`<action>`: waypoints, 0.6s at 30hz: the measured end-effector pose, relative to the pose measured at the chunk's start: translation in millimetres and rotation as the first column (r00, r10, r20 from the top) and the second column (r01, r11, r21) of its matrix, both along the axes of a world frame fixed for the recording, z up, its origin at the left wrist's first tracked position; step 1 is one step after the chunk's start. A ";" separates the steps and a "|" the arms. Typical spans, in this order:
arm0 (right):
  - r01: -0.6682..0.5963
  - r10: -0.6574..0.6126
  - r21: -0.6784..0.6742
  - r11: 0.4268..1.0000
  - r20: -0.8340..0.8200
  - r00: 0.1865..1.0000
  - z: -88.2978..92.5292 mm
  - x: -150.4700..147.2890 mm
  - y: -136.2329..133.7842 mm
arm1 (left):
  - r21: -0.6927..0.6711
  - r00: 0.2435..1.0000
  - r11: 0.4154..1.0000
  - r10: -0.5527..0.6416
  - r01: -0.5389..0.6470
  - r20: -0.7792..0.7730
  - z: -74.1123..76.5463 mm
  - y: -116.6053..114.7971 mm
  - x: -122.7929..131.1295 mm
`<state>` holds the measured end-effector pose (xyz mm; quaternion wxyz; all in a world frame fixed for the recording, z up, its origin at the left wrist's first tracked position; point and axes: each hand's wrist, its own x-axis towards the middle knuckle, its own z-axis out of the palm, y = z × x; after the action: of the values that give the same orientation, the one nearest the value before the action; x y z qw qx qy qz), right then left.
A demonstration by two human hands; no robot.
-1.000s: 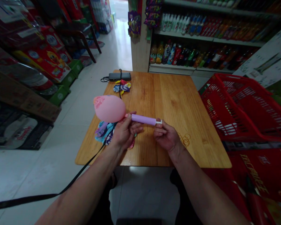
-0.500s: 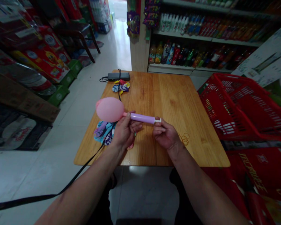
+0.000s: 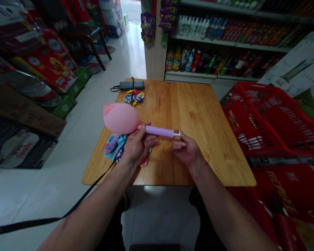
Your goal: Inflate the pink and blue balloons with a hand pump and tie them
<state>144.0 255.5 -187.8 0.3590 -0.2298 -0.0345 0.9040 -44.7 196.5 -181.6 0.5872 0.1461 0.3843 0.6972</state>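
A partly inflated pink balloon (image 3: 121,118) sits on the nozzle end of a purple balloon pump (image 3: 159,131). My left hand (image 3: 137,144) pinches the balloon's neck against the pump's end, thumb on top. At the other end, my right hand (image 3: 184,146) is closed on the white handle (image 3: 177,134), with a short stretch of white rod showing. Both hands are above the wooden table (image 3: 191,104). Under and beside my left hand lie uninflated balloons (image 3: 114,145) in blue, purple and pink. Several thin yellow rubber bands (image 3: 206,154) lie right of my right hand.
A grey power bank (image 3: 132,85) lies at the table's far left, near more flat balloons (image 3: 135,97). A black strap (image 3: 81,200) runs across my left forearm's side. Red shopping baskets (image 3: 264,118) stand on the right, and shelves of bottles (image 3: 199,62) are behind the table.
The pink balloon has grown larger, and a patterned patch now shows at its far end. Both hands keep nearly the same place and hold on the pump.
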 end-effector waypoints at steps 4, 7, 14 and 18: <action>0.062 -0.062 -0.002 0.998 -0.019 0.998 2.6 11.9 9.9 | -0.011 0.993 0.994 0.112 -0.112 0.029 5.2 4.7 -17.3; 0.068 -0.069 -0.026 0.997 -0.040 0.997 -0.8 7.2 7.0 | 0.000 0.991 0.992 0.129 -0.129 0.032 4.2 1.9 -11.8; 0.006 -0.006 0.022 1.000 0.010 1.000 0.2 -5.2 -1.6 | 0.004 1.000 1.000 0.028 -0.028 0.004 -1.6 0.0 -4.4; 0.053 -0.053 0.022 0.998 0.006 0.999 5.0 10.1 10.1 | 0.028 0.991 0.991 0.131 -0.132 0.037 3.2 5.1 -25.2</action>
<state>154.1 265.6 -182.8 0.3853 -0.2297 -0.0394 0.8929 -70.0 201.7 -178.4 0.5444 0.1173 0.3721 0.7426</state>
